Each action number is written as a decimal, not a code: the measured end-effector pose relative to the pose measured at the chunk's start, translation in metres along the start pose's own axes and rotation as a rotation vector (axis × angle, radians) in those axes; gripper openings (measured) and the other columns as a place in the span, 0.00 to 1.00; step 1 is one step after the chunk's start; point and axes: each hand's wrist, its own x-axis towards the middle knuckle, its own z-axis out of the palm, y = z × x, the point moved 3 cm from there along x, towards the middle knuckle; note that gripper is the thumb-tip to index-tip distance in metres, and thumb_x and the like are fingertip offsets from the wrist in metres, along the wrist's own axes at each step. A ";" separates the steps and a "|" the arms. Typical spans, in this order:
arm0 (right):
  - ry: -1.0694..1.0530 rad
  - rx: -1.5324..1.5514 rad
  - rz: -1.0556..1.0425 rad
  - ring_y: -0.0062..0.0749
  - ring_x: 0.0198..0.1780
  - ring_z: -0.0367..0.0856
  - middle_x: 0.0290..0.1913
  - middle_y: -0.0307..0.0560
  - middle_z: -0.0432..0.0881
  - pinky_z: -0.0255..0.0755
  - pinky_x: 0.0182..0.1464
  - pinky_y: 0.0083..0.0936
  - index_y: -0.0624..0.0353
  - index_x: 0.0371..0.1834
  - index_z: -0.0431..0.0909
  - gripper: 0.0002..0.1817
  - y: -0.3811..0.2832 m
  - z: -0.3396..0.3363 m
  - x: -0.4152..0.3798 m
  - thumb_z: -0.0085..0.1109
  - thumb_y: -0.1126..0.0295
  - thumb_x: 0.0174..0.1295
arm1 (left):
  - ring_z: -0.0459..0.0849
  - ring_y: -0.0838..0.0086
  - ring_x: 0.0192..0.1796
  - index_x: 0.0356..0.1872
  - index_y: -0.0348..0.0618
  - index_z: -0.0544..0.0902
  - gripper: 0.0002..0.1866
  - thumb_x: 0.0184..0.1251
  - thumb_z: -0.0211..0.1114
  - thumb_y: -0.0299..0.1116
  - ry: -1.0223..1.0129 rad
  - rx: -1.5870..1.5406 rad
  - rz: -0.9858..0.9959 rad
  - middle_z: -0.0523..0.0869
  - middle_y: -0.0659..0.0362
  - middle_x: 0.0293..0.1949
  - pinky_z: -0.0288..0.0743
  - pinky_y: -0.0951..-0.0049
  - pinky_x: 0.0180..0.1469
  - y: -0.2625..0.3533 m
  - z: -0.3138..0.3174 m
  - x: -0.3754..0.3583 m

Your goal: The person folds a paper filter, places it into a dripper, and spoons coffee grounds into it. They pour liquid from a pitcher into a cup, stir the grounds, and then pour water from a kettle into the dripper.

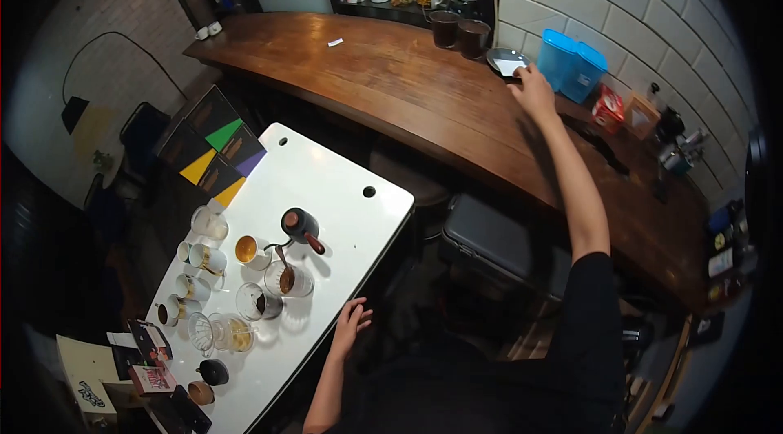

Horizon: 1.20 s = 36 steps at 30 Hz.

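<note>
My right hand (533, 91) reaches over the wooden counter (391, 79), its fingers at the edge of a dark round plate (499, 55) with a white paper piece (510, 67) on it. The fingertips are bent towards the paper; whether they grip it is too small to tell. My left hand (351, 325) hovers by the right edge of the white table (351, 230), fingers apart and holding nothing. Nearest to it on the table are a glass dripper with brown grounds (292, 280) and a glass with dark contents (259, 302).
Blue containers (559, 59), a red packet (608, 108) and two dark cups (459, 34) stand along the back of the counter. A black kettle (300, 223), an orange-brown cup (247, 250) and several other cups sit on the white table. A dark bin (489, 230) stands below the counter.
</note>
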 end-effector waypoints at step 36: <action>-1.109 1.498 -0.123 0.14 0.35 0.74 0.34 0.35 0.78 0.70 0.40 0.16 0.64 0.52 0.80 0.13 -0.309 -0.128 -0.220 0.60 0.67 0.72 | 0.79 0.83 0.50 0.47 0.37 0.82 0.11 0.76 0.64 0.35 -0.055 -0.262 0.554 0.84 0.64 0.44 0.71 0.76 0.60 0.155 0.051 -0.081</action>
